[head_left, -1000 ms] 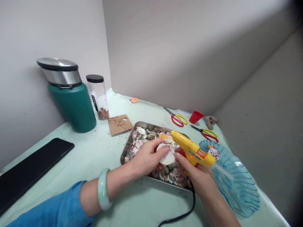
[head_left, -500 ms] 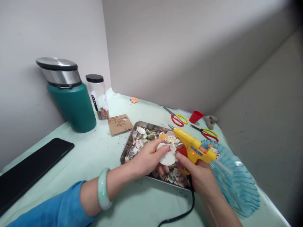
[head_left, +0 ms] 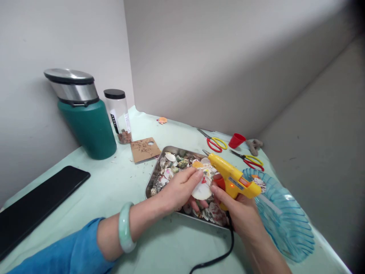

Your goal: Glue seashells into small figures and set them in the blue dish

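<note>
Over a metal tray full of shells, my left hand holds a white seashell with its thumb on top and fingers beneath. A small red piece shows on the shell's face, below my thumb tip. My right hand is wrapped around the handle of a yellow hot glue gun, whose nozzle points up and left, away from the shell. The gun's orange light glows. My right thumb or fingertip sits close to the shell's right edge; whether it touches I cannot tell. A black cord hangs from the gun.
Behind the tray lie scissors, pliers-like snips and a red cup. A blue ribbed glass dish stands right. Leftward are cardboard, a clear jar, a green bin and a black phone-like slab.
My left thumb has shifted up a little on the shell, so more of the red piece shows. The glue gun has hardly moved.
</note>
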